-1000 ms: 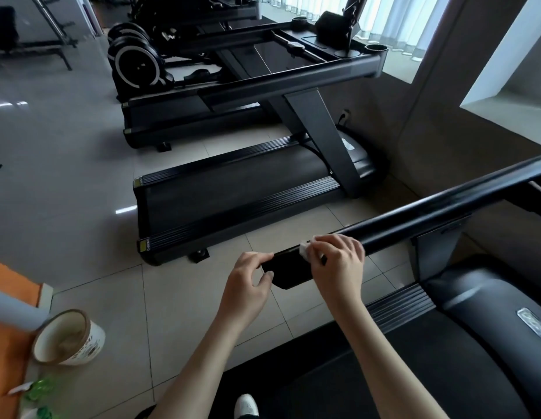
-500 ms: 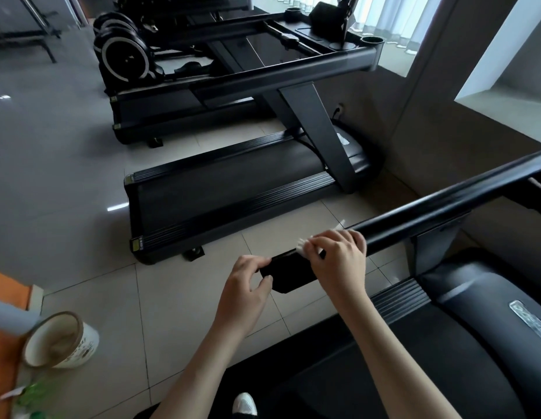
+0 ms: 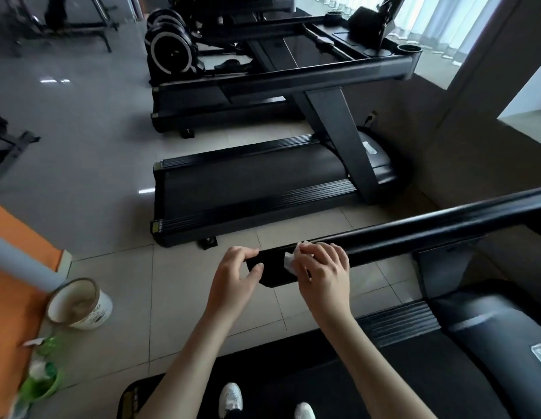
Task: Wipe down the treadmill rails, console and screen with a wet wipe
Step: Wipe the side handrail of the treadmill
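On the up-right-slanting rail (image 3: 414,237), right hand (image 3: 323,275) pinches wet wipe (image 3: 290,262), left hand (image 3: 233,279) seemingly grips the end

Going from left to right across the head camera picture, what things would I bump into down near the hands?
Paper tub → left hand, gripping the handrail at its end → wet wipe → right hand, pinching the wipe → treadmill's motor cover.

rail (image 3: 414,237): glossy black
wet wipe (image 3: 290,262): white
floor tiles (image 3: 178,285): pale beige, dark grout grid
mat (image 3: 12,234): orange
tub (image 3: 93,316): white, dark print
bottle (image 3: 41,381): green
shoes (image 3: 231,399): white
side strip (image 3: 399,323): black, ribbed
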